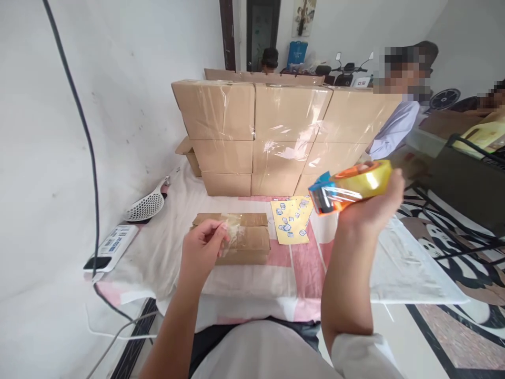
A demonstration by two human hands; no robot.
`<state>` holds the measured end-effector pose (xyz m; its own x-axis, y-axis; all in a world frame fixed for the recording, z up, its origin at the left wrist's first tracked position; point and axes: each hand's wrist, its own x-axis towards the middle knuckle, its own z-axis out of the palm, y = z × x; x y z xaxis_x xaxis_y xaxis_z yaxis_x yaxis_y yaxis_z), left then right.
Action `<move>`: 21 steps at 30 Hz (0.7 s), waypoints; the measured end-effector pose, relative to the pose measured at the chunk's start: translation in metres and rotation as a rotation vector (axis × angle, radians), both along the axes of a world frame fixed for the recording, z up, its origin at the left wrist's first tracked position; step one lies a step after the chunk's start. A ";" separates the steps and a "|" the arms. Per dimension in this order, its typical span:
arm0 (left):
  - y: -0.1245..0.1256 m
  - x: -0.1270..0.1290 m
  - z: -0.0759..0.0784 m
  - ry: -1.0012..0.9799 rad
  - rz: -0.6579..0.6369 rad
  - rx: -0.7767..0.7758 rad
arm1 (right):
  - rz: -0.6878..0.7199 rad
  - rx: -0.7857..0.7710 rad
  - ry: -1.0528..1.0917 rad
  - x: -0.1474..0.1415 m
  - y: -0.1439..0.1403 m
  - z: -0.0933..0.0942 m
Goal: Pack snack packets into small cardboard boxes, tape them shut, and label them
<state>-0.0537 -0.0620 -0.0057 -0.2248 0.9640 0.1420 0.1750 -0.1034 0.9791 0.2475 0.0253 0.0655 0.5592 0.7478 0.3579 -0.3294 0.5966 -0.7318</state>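
Cable [84, 131] hangs down the white wall at far left. Below it, a white perforated scoop [147, 205] and a white device with a printed label [112, 245] lie on the left edge of the tabletop [292, 273], which carries a pink-and-white cloth.

The left hand [201, 252] hovers over the near end of a small flat cardboard box [240, 238]. Its grip is nearly closed: thumb and fingertips pinch a crumpled scrap of clear tape [232, 231] just above the box. The box lies on the cloth, near the tabletop's middle, with clear tape across its top.

Behind it, a stack of taped cartons [276, 137] stands three rows high. A yellow printed sheet [292, 221] lies just beside the box, to its right.

The right hand [374, 205] is raised above the tabletop. Its grip is closed around a tape dispenser [347, 187] with an orange frame, a blue blade guard and a yellowish roll.

At far right, another person in a pale sleeve [394, 129] sits beyond the cartons.
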 end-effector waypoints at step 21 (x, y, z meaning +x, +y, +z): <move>0.004 -0.032 -0.019 -0.140 0.079 -0.040 | 0.661 -0.839 0.082 -0.137 0.148 -0.117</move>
